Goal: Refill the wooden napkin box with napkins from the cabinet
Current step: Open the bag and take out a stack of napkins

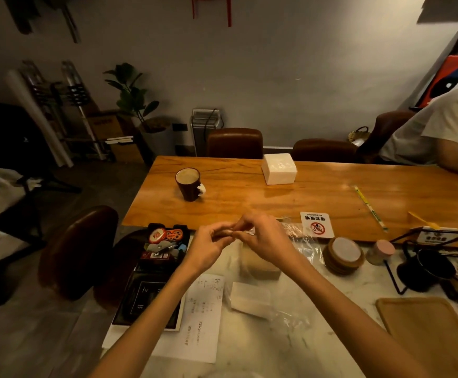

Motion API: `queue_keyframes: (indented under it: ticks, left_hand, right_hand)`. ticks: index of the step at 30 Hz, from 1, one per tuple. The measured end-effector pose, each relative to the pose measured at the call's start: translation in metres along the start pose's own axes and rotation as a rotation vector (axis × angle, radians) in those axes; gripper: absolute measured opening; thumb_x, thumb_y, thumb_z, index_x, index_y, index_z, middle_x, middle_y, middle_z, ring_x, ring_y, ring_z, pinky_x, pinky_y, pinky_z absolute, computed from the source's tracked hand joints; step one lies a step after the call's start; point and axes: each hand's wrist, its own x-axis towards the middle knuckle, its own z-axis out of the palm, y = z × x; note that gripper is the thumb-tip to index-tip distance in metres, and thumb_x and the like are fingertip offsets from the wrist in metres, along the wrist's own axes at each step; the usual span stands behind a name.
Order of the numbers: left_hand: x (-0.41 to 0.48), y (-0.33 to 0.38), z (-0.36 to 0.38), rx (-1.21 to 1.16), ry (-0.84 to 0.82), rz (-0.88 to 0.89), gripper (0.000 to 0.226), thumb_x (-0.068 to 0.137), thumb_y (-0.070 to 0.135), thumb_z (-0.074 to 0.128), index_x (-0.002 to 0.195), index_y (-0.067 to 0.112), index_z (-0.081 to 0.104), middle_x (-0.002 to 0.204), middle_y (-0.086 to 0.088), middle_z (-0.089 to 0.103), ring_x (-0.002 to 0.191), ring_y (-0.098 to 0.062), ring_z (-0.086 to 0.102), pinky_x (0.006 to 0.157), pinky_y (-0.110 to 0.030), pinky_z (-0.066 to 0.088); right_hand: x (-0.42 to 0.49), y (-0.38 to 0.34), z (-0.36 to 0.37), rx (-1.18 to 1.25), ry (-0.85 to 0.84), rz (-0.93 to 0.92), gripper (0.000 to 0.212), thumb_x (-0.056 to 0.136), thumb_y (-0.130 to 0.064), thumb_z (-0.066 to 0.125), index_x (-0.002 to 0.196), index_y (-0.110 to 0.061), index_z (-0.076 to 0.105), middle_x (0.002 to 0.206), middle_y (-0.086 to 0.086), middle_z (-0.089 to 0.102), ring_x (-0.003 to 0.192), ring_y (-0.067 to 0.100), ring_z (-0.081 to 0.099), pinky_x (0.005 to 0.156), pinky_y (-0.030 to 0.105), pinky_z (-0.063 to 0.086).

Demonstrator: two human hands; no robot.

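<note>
Both hands meet over the marble counter (290,347). The left hand (208,248) and right hand (264,237) have their fingers curled, tips pinching a small item (225,232) too blurred to identify. Just below them stands the wooden box (259,267), pale and square-edged; the wrist hides too much to show its long axis. Nearer lies a flat white napkin pack (249,298) in crinkled clear film, its length running left to right.
</note>
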Motion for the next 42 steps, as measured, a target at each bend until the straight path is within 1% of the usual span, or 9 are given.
queue_keyframes:
  ticks: [4,7,15,20,24,28,31,37,42]
  left_hand:
    - [-0.004,0.001,0.005,0.028,0.022,0.012,0.042,0.087,-0.009,0.062,0.115,0.022,0.067,0.105,0.003,0.073,0.1,-0.004,0.068,0.089,-0.025,0.055]
    - [-0.008,0.0,0.004,0.015,0.033,0.004,0.042,0.088,-0.008,0.061,0.122,0.016,0.065,0.1,0.015,0.074,0.104,0.0,0.066,0.092,-0.025,0.054]
    - [-0.014,0.007,0.008,-0.069,0.053,-0.01,0.032,0.093,-0.001,0.059,0.123,0.01,0.064,0.105,-0.003,0.073,0.087,-0.005,0.067,0.072,-0.018,0.053]
    - [-0.019,0.008,0.008,-0.009,0.03,-0.018,0.033,0.092,-0.006,0.057,0.12,0.008,0.065,0.108,-0.004,0.072,0.093,-0.008,0.068,0.072,-0.017,0.053]
    - [-0.028,0.012,0.004,0.017,0.039,0.014,0.042,0.09,-0.012,0.054,0.118,0.017,0.067,0.109,0.005,0.072,0.098,-0.004,0.068,0.078,-0.021,0.053]
    - [-0.049,0.017,0.006,-0.051,0.105,0.015,0.042,0.092,-0.009,0.054,0.118,0.023,0.064,0.1,0.0,0.076,0.098,-0.01,0.069,0.079,-0.028,0.055]
    - [-0.07,0.029,0.015,-0.074,-0.055,0.079,0.042,0.091,-0.007,0.057,0.124,0.018,0.063,0.104,0.002,0.075,0.099,-0.011,0.069,0.082,-0.025,0.055]
    - [-0.097,0.042,0.048,0.074,-0.494,0.167,0.042,0.092,0.001,0.06,0.129,0.022,0.062,0.119,0.017,0.066,0.099,-0.002,0.066,0.091,-0.025,0.053]
    - [-0.114,0.04,0.087,0.025,-0.637,0.166,0.043,0.094,0.001,0.058,0.133,0.018,0.058,0.129,-0.001,0.065,0.102,0.004,0.062,0.094,-0.022,0.051]
  right_hand:
    - [0.001,-0.002,-0.018,0.186,-0.122,0.139,0.005,0.087,-0.02,0.068,0.091,-0.022,0.068,0.093,-0.005,0.068,0.087,0.009,0.063,0.076,0.026,0.056]
    - [0.001,0.005,-0.037,0.268,0.042,0.163,0.006,0.089,-0.015,0.065,0.095,-0.014,0.066,0.091,-0.004,0.065,0.082,0.005,0.06,0.072,0.018,0.051]
    - [-0.027,0.009,-0.003,-0.37,0.158,-0.192,0.034,0.082,-0.044,0.067,0.107,-0.02,0.061,0.109,-0.001,0.061,0.094,0.014,0.054,0.068,0.024,0.048]
    - [-0.029,0.003,-0.005,-0.385,0.172,-0.245,0.022,0.084,-0.038,0.067,0.097,-0.021,0.068,0.097,-0.001,0.066,0.085,0.017,0.056,0.058,0.026,0.046]
    - [-0.03,-0.005,-0.028,-0.233,0.211,-0.159,0.013,0.089,-0.031,0.063,0.09,-0.018,0.065,0.088,-0.001,0.062,0.08,0.014,0.056,0.065,0.031,0.051]
    - [-0.045,0.017,-0.055,-0.157,0.274,0.439,0.043,0.093,-0.059,0.044,0.106,-0.02,0.056,0.085,-0.003,0.066,0.074,0.011,0.062,0.071,0.037,0.056]
    - [-0.057,0.029,-0.057,-0.125,0.024,0.78,0.092,0.076,-0.089,0.025,0.129,-0.017,0.046,0.082,0.002,0.067,0.063,0.016,0.07,0.076,0.047,0.058]
    - [-0.06,0.018,-0.054,0.253,-0.132,0.727,0.063,0.089,-0.019,0.067,0.143,-0.028,0.034,0.11,0.012,0.066,0.08,0.021,0.07,0.067,0.042,0.063]
    - [-0.081,0.003,-0.05,-0.161,-0.239,0.563,0.077,0.082,-0.041,0.073,0.142,-0.03,0.026,0.11,0.009,0.067,0.092,0.024,0.067,0.071,0.038,0.057]
